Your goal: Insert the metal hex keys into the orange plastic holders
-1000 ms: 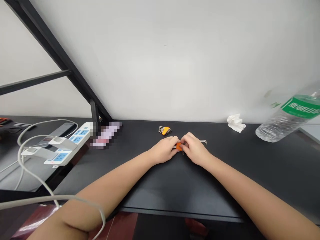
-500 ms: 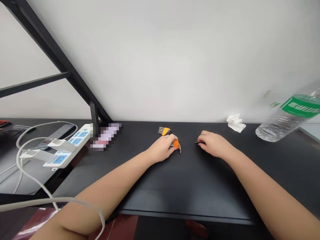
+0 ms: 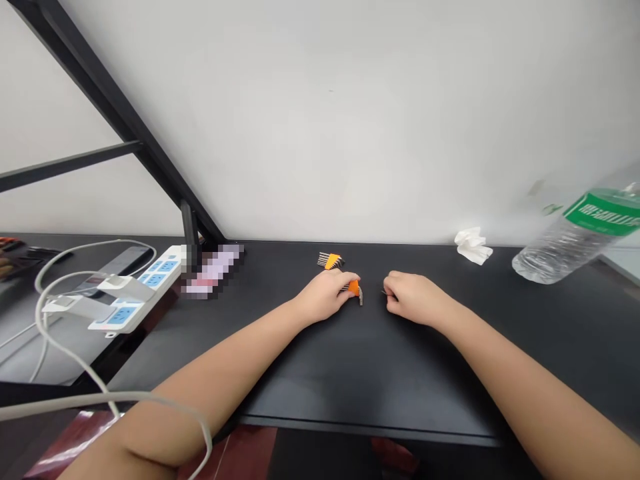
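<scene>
My left hand (image 3: 325,295) is closed on an orange holder (image 3: 354,287) with metal hex keys in it, low over the black table (image 3: 320,373). Just behind that hand lies a yellow-orange holder (image 3: 332,261) with several thin metal keys fanned to the left. To the right, my right hand (image 3: 410,297) is closed, its thumb and fingertips pinching a small thin dark piece (image 3: 384,292) that barely shows. A gap separates the two hands.
A crumpled white tissue (image 3: 473,245) and a large clear bottle with a green label (image 3: 565,233) stand at the right by the wall. On the left are a white power strip (image 3: 145,293), looping white cables, a phone (image 3: 117,267) and a black metal frame (image 3: 120,113).
My right hand has moved a little left and nearer to me, and its fingers now cover more of the thin piece. My left hand has hardly moved.
</scene>
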A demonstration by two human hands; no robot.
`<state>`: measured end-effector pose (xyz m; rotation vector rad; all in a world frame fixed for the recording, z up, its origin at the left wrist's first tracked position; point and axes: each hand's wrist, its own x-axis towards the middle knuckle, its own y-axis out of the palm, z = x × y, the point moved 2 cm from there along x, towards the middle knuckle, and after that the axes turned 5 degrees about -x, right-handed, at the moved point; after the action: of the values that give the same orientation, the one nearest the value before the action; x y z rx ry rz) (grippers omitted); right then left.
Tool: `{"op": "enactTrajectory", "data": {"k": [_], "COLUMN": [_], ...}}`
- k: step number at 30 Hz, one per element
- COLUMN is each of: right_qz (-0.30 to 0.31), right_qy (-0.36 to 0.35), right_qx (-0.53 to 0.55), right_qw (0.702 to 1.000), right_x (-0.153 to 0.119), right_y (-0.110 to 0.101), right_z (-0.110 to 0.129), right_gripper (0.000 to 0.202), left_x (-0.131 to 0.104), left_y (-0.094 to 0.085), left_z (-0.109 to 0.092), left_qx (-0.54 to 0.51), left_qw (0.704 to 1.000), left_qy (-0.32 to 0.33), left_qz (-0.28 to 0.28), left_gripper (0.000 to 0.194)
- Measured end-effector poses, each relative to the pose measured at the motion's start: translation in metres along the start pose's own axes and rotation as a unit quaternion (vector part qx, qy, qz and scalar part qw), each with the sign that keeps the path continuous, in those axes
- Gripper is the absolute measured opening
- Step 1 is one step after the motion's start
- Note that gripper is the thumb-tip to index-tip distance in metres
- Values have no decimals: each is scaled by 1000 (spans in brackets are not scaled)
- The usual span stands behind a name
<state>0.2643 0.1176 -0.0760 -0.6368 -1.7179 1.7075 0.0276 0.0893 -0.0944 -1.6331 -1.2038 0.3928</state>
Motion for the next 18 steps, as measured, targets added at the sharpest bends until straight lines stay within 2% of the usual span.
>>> {"op": "enactTrajectory", "data": {"k": [4,9,13,18], "right_qz": [-32,-70,-91,-86], "right_qy": [-18,-53,-59,-68], "right_qx": [90,168,176,157], "right_qw": [995,982,978,981], "right_x": [5,12,14,13], "right_y": [3,10,14,14], "right_z": [18,19,16,16], "right_gripper": [9,11,14,16], "left_x": [1,2,3,2], "left_y": [-1,-2,-3,-4], "left_z": [-1,-5,-7,-8], "left_qx": [-12,-28,-34,-29], "left_qw": [1000,1000,999,999], "left_qy": [0,-13,-8,15], "left_qz": [-3,-7,-1,-4], "left_gripper": [31,24,14,17]}}
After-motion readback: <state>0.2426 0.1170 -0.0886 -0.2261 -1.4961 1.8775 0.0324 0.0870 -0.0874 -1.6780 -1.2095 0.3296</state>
